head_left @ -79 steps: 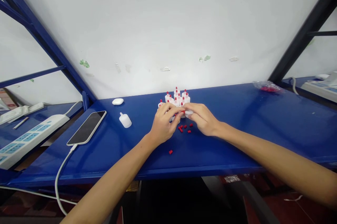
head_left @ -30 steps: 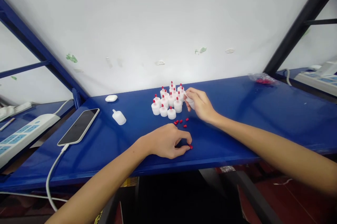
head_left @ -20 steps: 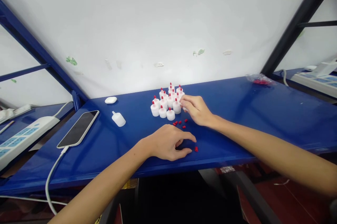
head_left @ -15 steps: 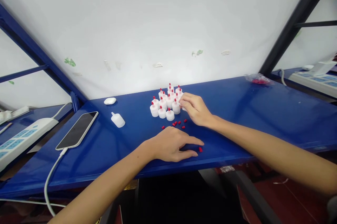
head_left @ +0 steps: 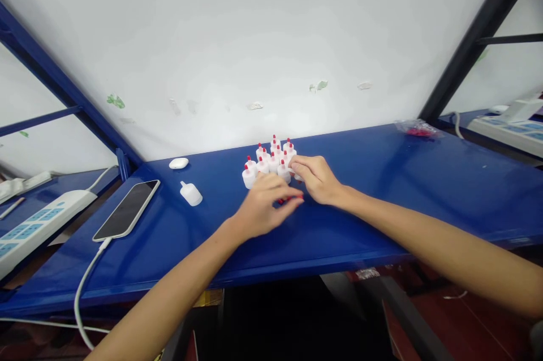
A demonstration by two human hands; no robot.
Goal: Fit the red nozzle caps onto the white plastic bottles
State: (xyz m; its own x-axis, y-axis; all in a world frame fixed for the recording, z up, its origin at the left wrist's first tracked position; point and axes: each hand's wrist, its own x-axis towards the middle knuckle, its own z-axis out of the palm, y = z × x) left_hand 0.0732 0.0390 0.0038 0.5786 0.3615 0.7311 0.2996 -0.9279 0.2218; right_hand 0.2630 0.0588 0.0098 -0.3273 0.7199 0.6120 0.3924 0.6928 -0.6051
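My left hand [head_left: 265, 205], slightly blurred, pinches a small red tip cap [head_left: 301, 197] between thumb and index finger. Just beyond and to its right, my right hand [head_left: 316, 179] is closed around a white nozzle cap [head_left: 293, 171], mostly covered by the fingers. Behind both hands stands a tight cluster of white nozzle caps [head_left: 249, 179], upright, with red tips on their spouts. My left hand hides the front of this cluster. Loose red tip caps [head_left: 280, 201] on the table show partly behind its fingers.
One white nozzle cap without a red tip [head_left: 190, 193] lies on the blue table [head_left: 360, 236] at left. Near it are a white case [head_left: 179, 163] and a phone [head_left: 126, 211] on a charging cable. A plastic bag with red pieces [head_left: 418, 129] sits at back right.
My left hand has picked up the red tip cap from near the table's front edge and moved up toward my right hand. The right hand stays almost in place.
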